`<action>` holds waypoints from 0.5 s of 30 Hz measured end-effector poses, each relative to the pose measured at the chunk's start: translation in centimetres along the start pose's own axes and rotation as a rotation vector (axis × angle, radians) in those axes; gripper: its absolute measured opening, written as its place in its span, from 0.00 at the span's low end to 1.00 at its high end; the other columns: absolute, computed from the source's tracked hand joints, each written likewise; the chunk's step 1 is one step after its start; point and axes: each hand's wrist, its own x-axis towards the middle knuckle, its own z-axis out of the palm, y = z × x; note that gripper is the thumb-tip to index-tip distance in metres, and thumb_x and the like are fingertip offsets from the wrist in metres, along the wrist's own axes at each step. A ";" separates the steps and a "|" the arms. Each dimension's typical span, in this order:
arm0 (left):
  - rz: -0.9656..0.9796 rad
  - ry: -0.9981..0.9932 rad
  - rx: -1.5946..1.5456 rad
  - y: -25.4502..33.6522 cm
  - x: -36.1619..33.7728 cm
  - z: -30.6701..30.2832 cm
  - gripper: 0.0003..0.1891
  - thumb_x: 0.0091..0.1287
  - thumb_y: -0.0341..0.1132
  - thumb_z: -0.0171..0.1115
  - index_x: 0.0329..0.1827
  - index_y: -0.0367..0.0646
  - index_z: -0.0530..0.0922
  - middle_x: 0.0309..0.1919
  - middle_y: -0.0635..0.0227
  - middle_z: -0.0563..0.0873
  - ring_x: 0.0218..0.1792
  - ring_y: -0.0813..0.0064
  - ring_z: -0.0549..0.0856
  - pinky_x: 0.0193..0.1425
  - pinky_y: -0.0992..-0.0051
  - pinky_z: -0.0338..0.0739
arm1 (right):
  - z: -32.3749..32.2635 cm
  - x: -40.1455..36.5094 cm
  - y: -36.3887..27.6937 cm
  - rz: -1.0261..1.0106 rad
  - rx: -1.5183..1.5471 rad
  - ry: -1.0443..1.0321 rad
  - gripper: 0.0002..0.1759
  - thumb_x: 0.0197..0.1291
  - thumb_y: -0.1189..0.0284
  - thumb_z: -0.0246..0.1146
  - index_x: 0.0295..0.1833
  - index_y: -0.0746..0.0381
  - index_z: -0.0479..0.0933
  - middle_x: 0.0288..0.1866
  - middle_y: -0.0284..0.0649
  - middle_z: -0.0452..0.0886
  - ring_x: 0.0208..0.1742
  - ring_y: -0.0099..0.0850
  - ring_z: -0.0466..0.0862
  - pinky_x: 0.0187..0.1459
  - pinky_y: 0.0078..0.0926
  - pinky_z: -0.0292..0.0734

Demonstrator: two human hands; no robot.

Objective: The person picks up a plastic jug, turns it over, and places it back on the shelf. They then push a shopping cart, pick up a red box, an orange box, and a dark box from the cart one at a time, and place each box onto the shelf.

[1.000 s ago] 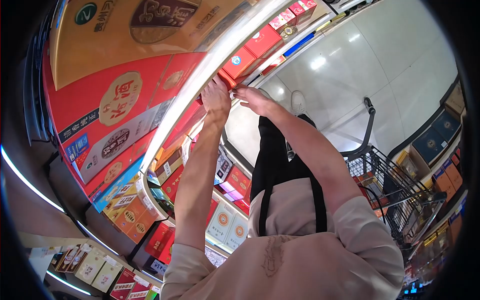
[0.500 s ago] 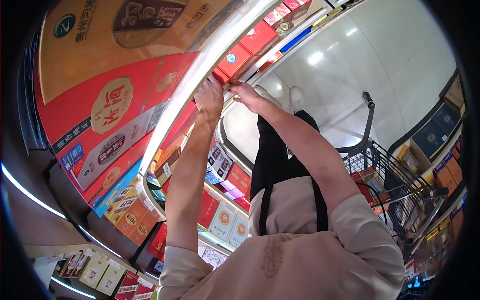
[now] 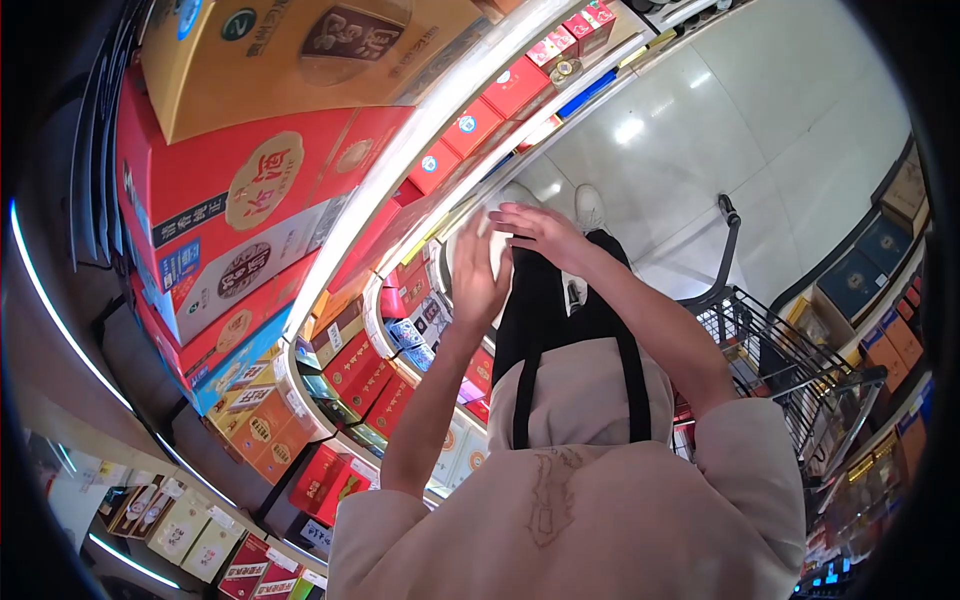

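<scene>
Holds left bare hand out in front of the body, above the black trousers, fingers straight, thumb standing apart on the inner side. Holds right bare hand just beside, fingers extended and slightly spread, pointing across toward the left fingertips. Cannot tell contact or gap between the two sets of fingertips from this angle. Has nearest glossy red rectangular box with round blue-and-white sticker near the left fingertips but apart from both hands, in a row below the white curved shelf edge. Shows second red box with matching sticker right beside, then plain-looking red box farther along the same row. Above that edge, at left, shows large gold printed carton resting over large red carton with cream label. Below, along the curved shelves, shows blue patterned boxes and more red boxes, small lettering too blurred to read. Wears beige short-sleeved shirt and white shoes, standing on pale glossy tile floor. At right, shows black wire shopping cart, well apart from both hands, near dark blue boxes.
</scene>
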 end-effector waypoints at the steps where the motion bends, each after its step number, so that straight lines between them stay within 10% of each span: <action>1: 0.092 -0.116 -0.225 2.0 -2.0 -1.2 0.20 0.64 0.27 0.67 0.61 0.39 0.80 0.66 0.50 0.81 0.67 0.48 0.81 0.74 0.52 0.75 | 0.1 -2.2 -0.2 -0.016 0.038 -0.021 0.27 0.84 0.59 0.52 0.79 0.62 0.69 0.75 0.44 0.80 0.77 0.36 0.78 0.75 0.41 0.70; 4: 0.484 -0.393 -0.450 8.8 -6.5 -5.7 0.08 0.56 0.20 0.64 0.36 0.42 0.81 0.39 0.65 0.90 0.46 0.60 0.91 0.56 0.64 0.86 | 0.9 -8.8 -1.3 -0.069 -0.086 0.140 0.26 0.85 0.60 0.51 0.75 0.66 0.72 0.69 0.48 0.84 0.68 0.37 0.85 0.71 0.37 0.76; 15: 0.644 -0.288 -0.259 14.8 -5.1 -8.7 0.07 0.58 0.21 0.63 0.38 0.41 0.77 0.34 0.63 0.83 0.40 0.58 0.86 0.46 0.60 0.83 | -1.9 -21.2 -5.3 -0.583 -0.496 0.553 0.21 0.86 0.62 0.52 0.64 0.68 0.81 0.45 0.40 0.90 0.47 0.26 0.88 0.58 0.26 0.82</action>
